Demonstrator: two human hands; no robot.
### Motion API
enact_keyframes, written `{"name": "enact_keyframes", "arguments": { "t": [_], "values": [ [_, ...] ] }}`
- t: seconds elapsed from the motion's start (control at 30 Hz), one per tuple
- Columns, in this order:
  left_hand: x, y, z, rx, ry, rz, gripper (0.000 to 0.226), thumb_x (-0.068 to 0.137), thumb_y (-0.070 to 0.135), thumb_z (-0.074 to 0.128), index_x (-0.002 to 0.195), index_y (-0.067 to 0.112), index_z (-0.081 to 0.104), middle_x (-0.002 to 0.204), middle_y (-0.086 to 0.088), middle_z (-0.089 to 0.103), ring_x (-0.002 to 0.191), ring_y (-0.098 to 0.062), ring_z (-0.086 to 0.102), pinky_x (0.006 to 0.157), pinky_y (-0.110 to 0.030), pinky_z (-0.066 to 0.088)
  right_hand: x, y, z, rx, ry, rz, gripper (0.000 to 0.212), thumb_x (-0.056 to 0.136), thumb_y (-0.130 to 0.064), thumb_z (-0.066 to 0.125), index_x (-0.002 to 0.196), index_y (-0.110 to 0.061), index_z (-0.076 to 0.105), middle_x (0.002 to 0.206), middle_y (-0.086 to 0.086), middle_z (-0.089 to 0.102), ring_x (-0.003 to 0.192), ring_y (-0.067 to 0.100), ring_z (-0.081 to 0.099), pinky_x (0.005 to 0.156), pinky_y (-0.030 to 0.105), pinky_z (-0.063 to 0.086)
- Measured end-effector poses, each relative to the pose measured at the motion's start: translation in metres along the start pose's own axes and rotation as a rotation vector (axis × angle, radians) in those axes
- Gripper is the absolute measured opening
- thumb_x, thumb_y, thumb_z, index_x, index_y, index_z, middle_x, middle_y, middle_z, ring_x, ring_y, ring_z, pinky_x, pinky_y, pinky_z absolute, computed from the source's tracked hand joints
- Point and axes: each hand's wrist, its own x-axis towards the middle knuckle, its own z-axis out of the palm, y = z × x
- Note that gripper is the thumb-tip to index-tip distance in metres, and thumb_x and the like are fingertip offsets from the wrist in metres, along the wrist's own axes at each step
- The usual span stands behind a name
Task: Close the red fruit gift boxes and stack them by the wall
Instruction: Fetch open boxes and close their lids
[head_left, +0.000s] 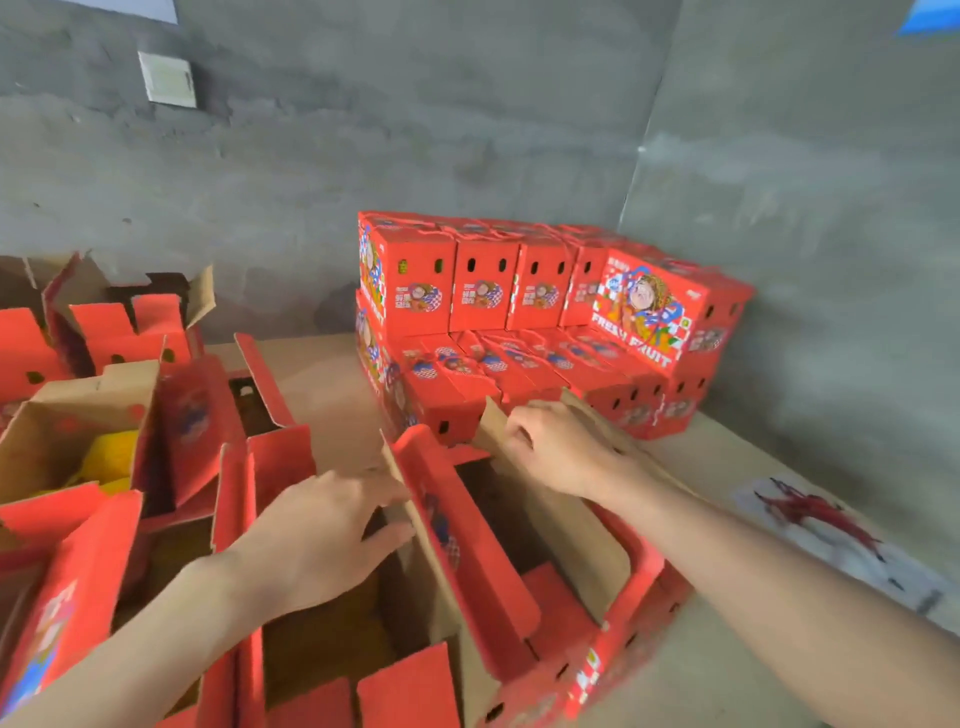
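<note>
An open red fruit gift box lies low in the middle of the view, its brown inside showing. My left hand pinches the edge of its left flap between thumb and fingers. My right hand curls over the top edge of the right flap, which stands up with its brown side towards me. A stack of closed red boxes, two layers high, stands in the corner against the grey wall, just beyond my right hand.
Several open red boxes crowd the left side; one holds something yellow. Another open box lies under my left wrist. A printed sheet with a red figure lies on the floor at the right.
</note>
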Motion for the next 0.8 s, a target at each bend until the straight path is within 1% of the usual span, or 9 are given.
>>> {"name": "enact_keyframes", "arguments": {
  "t": [0.07,0.2,0.3,0.37,0.47,0.57,0.63,0.73,0.8],
  "values": [
    [0.000,0.016,0.003,0.015,-0.011,-0.006,0.033,0.092,0.044,0.053,0.123,0.037,0.057,0.115,0.020,0.062,0.103,-0.001,0.057,0.090,-0.022,0.045,-0.013,0.052,-0.001,-0.101,-0.084,0.091,0.024,0.094,-0.023,0.055,0.116,-0.017,0.062,0.139,0.005,0.048,0.134,0.026,0.038,0.110,0.038,0.032],
    [0.018,0.062,0.022,0.101,-0.020,-0.016,0.038,0.093,0.049,0.047,0.130,0.038,0.050,0.123,0.021,0.056,0.113,-0.001,0.053,0.095,-0.018,0.039,-0.028,0.133,0.003,-0.111,-0.360,0.224,0.041,0.096,-0.015,0.053,0.136,-0.021,0.048,0.158,0.007,0.014,0.144,0.027,0.021,0.114,0.039,0.024],
    [0.040,0.103,0.049,0.098,0.014,-0.060,0.039,0.093,0.051,0.047,0.130,0.038,0.050,0.125,0.022,0.054,0.115,0.000,0.051,0.094,-0.015,0.037,-0.027,0.168,0.016,-0.059,-0.419,0.124,0.042,0.095,-0.015,0.052,0.136,-0.021,0.048,0.147,0.009,0.033,0.137,0.031,0.032,0.108,0.038,0.033],
    [0.058,0.133,0.071,0.057,0.077,-0.098,0.038,0.091,0.052,0.048,0.125,0.035,0.055,0.120,0.019,0.057,0.112,-0.003,0.053,0.095,-0.019,0.041,-0.019,0.185,0.020,0.004,-0.393,0.079,0.039,0.095,-0.021,0.051,0.134,-0.023,0.050,0.137,0.009,0.045,0.125,0.029,0.046,0.096,0.034,0.041],
    [0.094,0.174,0.103,0.161,0.161,-0.254,0.042,0.088,0.059,0.045,0.109,0.027,0.062,0.107,0.012,0.060,0.104,-0.011,0.055,0.090,-0.025,0.041,0.004,0.203,0.016,0.063,-0.316,0.024,0.034,0.093,-0.026,0.049,0.126,-0.027,0.057,0.129,0.001,0.058,0.116,0.027,0.055,0.091,0.036,0.045],
    [0.125,0.198,0.114,0.476,-0.029,-0.467,0.052,0.085,0.068,0.038,0.084,0.020,0.057,0.098,0.002,0.062,0.105,-0.021,0.049,0.091,-0.036,0.030,0.021,0.200,0.013,0.138,-0.175,-0.133,0.026,0.095,-0.018,0.043,0.109,-0.022,0.065,0.113,0.000,0.066,0.110,0.026,0.058,0.079,0.032,0.044],
    [0.131,0.206,0.120,0.547,-0.164,-0.551,0.043,0.082,0.064,0.043,0.080,0.021,0.051,0.100,-0.002,0.061,0.112,-0.027,0.043,0.099,-0.047,0.020,0.027,0.194,0.010,0.206,-0.195,-0.304,0.034,0.098,-0.015,0.035,0.115,-0.018,0.065,0.123,0.004,0.064,0.117,0.026,0.055,0.092,0.034,0.042],
    [0.130,0.211,0.131,0.485,-0.207,-0.632,0.028,0.080,0.038,0.051,0.096,0.015,0.048,0.116,-0.008,0.056,0.132,-0.028,0.026,0.106,-0.065,-0.010,0.036,0.199,0.006,0.175,-0.317,-0.524,0.062,0.088,0.006,0.028,0.133,-0.029,0.052,0.150,0.003,0.036,0.136,0.021,0.036,0.098,0.033,0.038],
    [0.131,0.213,0.135,0.400,-0.168,-0.666,0.021,0.081,0.022,0.047,0.099,0.012,0.042,0.124,-0.008,0.053,0.140,-0.025,0.020,0.104,-0.066,-0.017,0.040,0.203,0.006,-0.119,-0.368,-0.635,0.086,0.075,0.017,0.026,0.138,-0.040,0.042,0.161,-0.005,-0.003,0.147,0.022,-0.002,0.114,0.046,0.024]
  ]
}}
